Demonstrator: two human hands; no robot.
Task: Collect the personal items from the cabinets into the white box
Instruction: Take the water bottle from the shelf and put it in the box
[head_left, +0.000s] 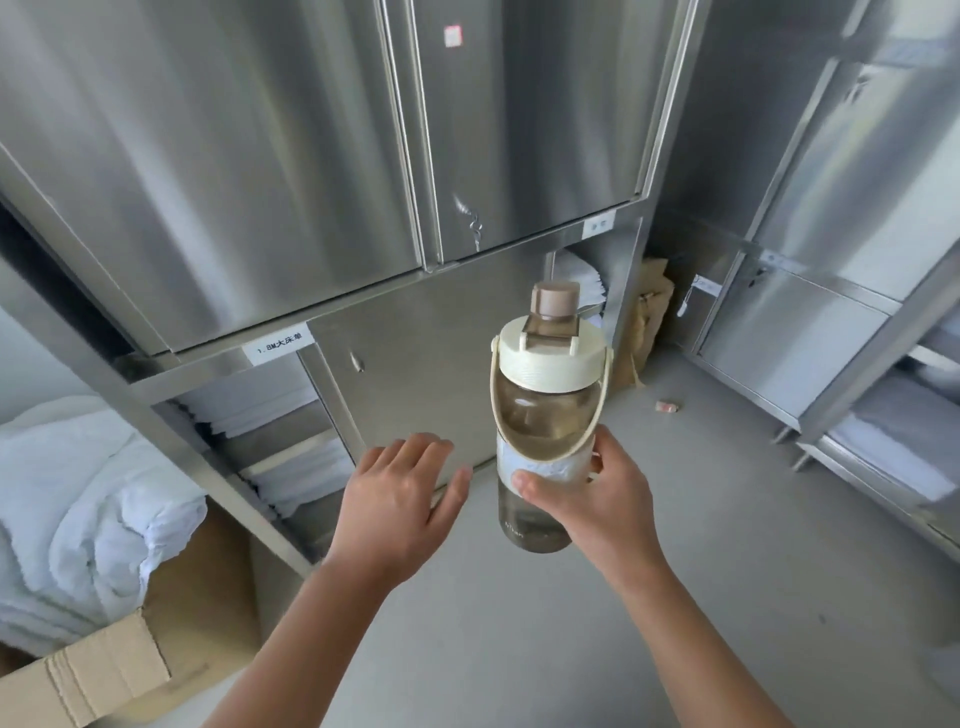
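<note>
- We grip the water bottle (545, 415) in our right hand (602, 499), thumb across the white sleeve at its middle and fingers curled round the far side. It is upright in the air, above the floor (519, 623) and in front of the lower cabinet door (441, 338), carried by that hand alone.
- The hold sits low on the body. We judge this keeps the cream lid (550, 358) uppermost so nothing spills, and it leaves the carry strap (498, 410) hanging loose down the front.
- Our left hand (400, 493) holds nothing, its fingers straight and slightly spread. Its palm faces the bottom edge of that door, just beside the bottle. We cannot tell whether it touches the door. We judge it is placed to press the door or to steady the bottle.
- The upper doors (234, 182) are closed. The open shelves at the cabinet's left edge hold folded linen (260, 410) under a printed label (278, 345).
- A cardboard box (104, 670) stands at the floor's near left corner, with white towels (78, 493) heaped above it. We cannot tell whether they lie inside it.
- A small scrap (667, 407) lies on the floor near the foot of the right cabinet (831, 208).
- The white box is not in view, so we judge the bottle is collected but not yet put away. The next move calls for turning toward wherever the box stands.
</note>
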